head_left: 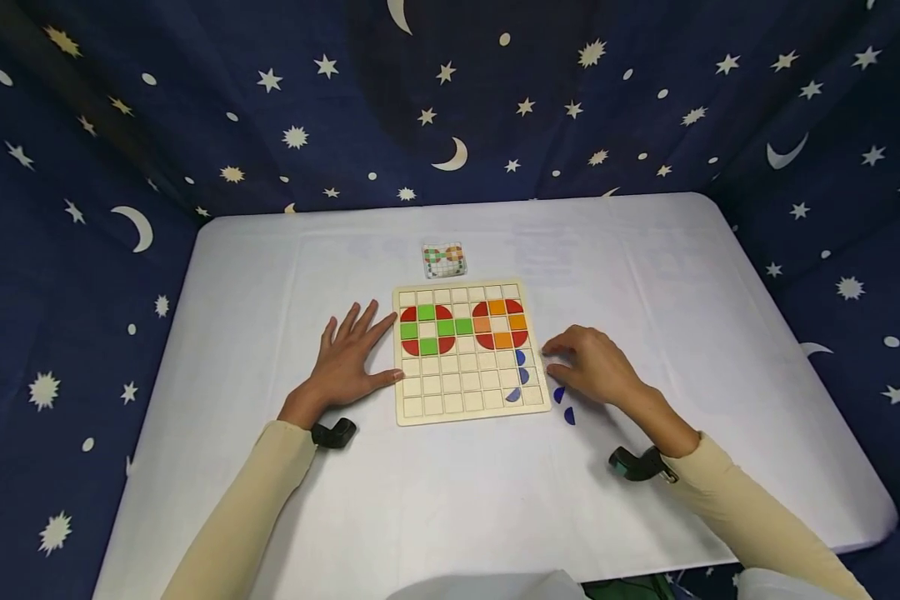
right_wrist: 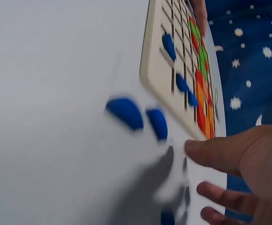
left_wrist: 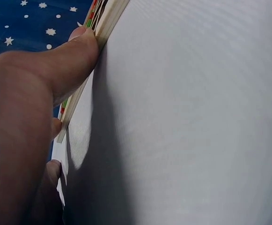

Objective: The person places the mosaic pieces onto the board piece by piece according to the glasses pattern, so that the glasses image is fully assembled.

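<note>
A pale wooden grid board [head_left: 461, 407] lies on the table, bearing red, green and orange tiles in two ring shapes joined by a green tile [head_left: 462, 327]. Three small rounded blue pieces sit on its right side, one being the lower blue piece [head_left: 513, 395]. My left hand [head_left: 342, 360] is spread flat, its thumb and index fingertip at the board's left edge. Just off the right edge hovers my right hand [head_left: 591, 365], fingers loosely bent and nothing between thumb and fingers in the right wrist view. Below it lie two loose blue pieces, the nearer one [head_left: 569, 416] and another [right_wrist: 158, 124].
Behind the board rests a small pattern card [head_left: 444, 260] printed with a similar design. A white cloth covers the table [head_left: 307, 517]. Dark blue star-and-moon fabric [head_left: 480, 100] hangs around the back and sides. A blue bit [right_wrist: 167, 218] shows at the right wrist view's bottom edge.
</note>
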`<state>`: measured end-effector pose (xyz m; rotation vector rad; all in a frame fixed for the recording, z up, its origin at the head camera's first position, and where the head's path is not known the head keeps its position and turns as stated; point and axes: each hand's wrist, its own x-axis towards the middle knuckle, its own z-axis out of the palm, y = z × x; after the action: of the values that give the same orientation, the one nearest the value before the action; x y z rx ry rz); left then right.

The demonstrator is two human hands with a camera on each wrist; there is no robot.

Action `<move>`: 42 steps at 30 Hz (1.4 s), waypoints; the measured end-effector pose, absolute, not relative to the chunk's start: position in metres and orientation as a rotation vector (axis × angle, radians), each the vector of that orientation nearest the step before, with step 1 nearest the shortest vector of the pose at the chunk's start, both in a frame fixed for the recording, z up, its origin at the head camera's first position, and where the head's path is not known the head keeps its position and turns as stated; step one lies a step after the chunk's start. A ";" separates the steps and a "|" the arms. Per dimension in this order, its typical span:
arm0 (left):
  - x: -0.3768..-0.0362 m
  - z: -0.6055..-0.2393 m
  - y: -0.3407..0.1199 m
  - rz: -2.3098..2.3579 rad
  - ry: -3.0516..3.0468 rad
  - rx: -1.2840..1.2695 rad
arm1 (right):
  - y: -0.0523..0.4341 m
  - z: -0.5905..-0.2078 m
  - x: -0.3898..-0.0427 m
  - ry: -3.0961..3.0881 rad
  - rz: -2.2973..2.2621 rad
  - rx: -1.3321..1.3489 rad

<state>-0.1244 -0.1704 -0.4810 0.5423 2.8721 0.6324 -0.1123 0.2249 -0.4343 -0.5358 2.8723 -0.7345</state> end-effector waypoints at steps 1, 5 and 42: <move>-0.124 -0.481 -0.171 0.632 2.873 0.543 | 0.232 -0.434 -0.110 2.889 -0.699 -0.511; -0.123 -0.481 -0.173 0.625 2.881 0.541 | 0.253 -0.436 -0.104 2.905 -0.661 -0.467; -0.124 -0.480 -0.172 0.650 2.850 0.561 | 0.231 -0.432 -0.119 2.834 -1.097 -0.822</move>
<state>-0.1238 -0.1723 -0.4802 0.5607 2.8499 0.6503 -0.1187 0.2307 -0.4320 -0.8220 2.8337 -1.0968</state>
